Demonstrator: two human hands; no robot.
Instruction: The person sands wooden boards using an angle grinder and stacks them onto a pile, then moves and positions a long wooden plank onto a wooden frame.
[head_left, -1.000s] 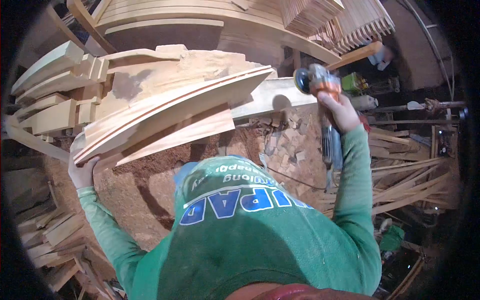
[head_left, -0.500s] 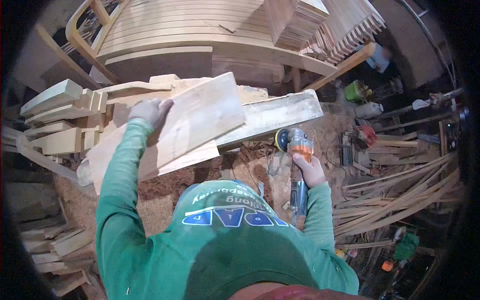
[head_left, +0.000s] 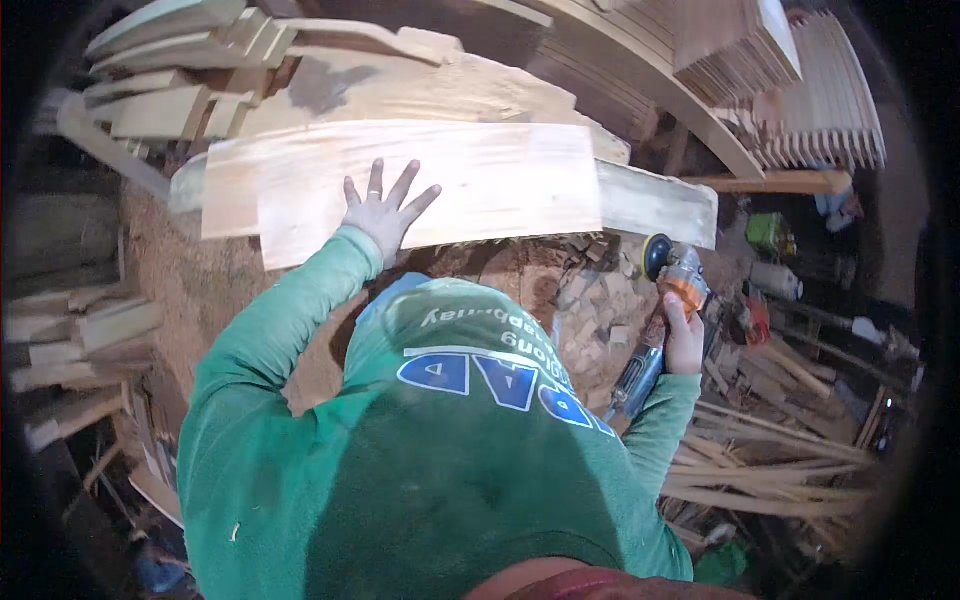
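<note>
My left hand [head_left: 383,220] lies with fingers spread on a pale, flat wooden board [head_left: 500,180]. A ring shows on one finger. Beneath this board, another board [head_left: 230,195] sticks out at the left. Both rest over a thick timber [head_left: 660,205], whose right end is bare. Off that right end, my right hand [head_left: 685,335] is wrapped round the body of an angle grinder [head_left: 640,372] with an orange collar. The round pad [head_left: 656,257] at its head points toward the timber, apart from the boards.
Cut wooden pieces [head_left: 165,110] are stacked at the back left. A slatted wooden frame [head_left: 640,70] carries bundles of slats [head_left: 735,50] at the back right. Wood offcuts [head_left: 600,325] litter the ground by the grinder. Long thin strips [head_left: 770,480] lie at the lower right.
The upper board has swung from a slant to lie nearly level along the timber. My left hand went from gripping its edge to lying spread on top. The camera view has shifted.
</note>
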